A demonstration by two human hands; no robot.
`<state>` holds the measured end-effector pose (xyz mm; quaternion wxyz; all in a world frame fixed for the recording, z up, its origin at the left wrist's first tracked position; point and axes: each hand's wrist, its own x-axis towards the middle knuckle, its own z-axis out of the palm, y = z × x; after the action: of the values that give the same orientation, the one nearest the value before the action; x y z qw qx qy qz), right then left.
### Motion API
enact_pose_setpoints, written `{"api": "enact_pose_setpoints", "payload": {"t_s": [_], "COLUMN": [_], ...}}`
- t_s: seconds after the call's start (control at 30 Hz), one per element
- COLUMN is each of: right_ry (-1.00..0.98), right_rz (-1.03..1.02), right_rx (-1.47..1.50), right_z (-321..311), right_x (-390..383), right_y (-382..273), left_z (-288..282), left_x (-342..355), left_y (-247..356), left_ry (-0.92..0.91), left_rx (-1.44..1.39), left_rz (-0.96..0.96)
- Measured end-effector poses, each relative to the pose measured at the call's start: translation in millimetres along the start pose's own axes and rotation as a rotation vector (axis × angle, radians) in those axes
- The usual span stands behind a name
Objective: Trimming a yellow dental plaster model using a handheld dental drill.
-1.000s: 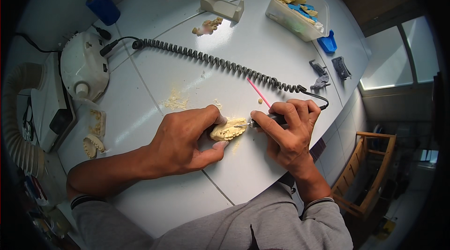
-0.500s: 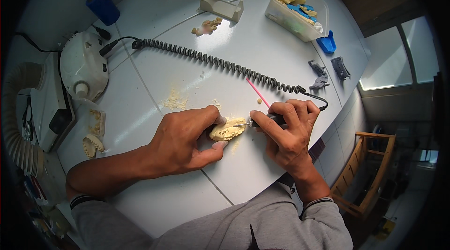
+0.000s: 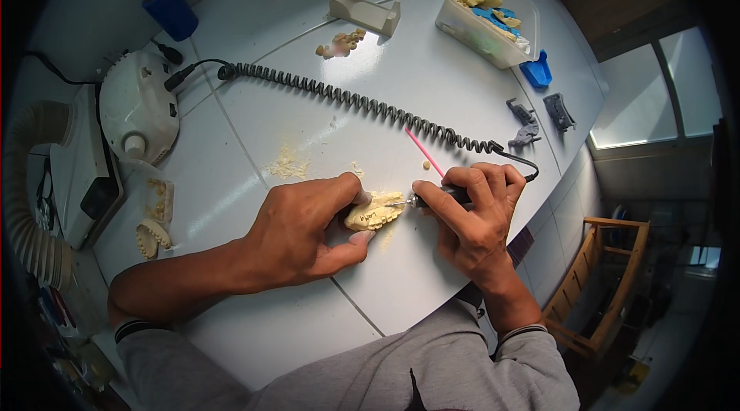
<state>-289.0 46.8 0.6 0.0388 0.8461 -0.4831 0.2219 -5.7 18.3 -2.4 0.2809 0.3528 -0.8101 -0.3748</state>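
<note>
Yellow plaster tooth cast (image 3: 375,210): lies on the white table (image 3: 432,87), pinched between thumb and fingers of your left hand (image 3: 304,235). Your right hand (image 3: 470,214) is curled tight around the black grinding handpiece (image 3: 439,197), its bit touching the cast's right end. Risk: if your grip loosens, the bit could skid off toward your left thumb or chip the plaster. Clear tub (image 3: 487,14), well beyond the cast past the coiled cord (image 3: 362,102): holds yellow casts and blue pieces.

Your single head view looks steeply down, close over the white bench (image 3: 432,79), your forearms entering from below.
</note>
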Motion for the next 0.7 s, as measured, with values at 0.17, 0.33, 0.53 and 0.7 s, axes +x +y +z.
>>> {"api": "enact_pose_setpoints", "payload": {"t_s": [0.17, 0.33, 0.53, 0.7], "right_ry": [0.007, 0.005, 0.016, 0.009], "right_rz": [0.003, 0.014, 0.006, -0.002], "right_rx": [0.010, -0.001, -0.007, -0.018], "right_z": [1.5, 1.2, 2.7, 2.1], "right_x": [0.1, 0.1, -0.2, 0.0], "right_y": [-0.8, -0.7, -0.3, -0.1], "left_z": [0.0, 0.6, 1.0, -0.3], "left_x": [-1.0, -0.9, -1.7, -1.6], "left_y": [-0.8, -0.8, -1.6, -0.1], "left_ry": [0.001, 0.007, -0.010, -0.022], "left_rx": [0.030, 0.023, 0.039, 0.032], "left_rz": [0.013, 0.010, -0.001, -0.021]}}
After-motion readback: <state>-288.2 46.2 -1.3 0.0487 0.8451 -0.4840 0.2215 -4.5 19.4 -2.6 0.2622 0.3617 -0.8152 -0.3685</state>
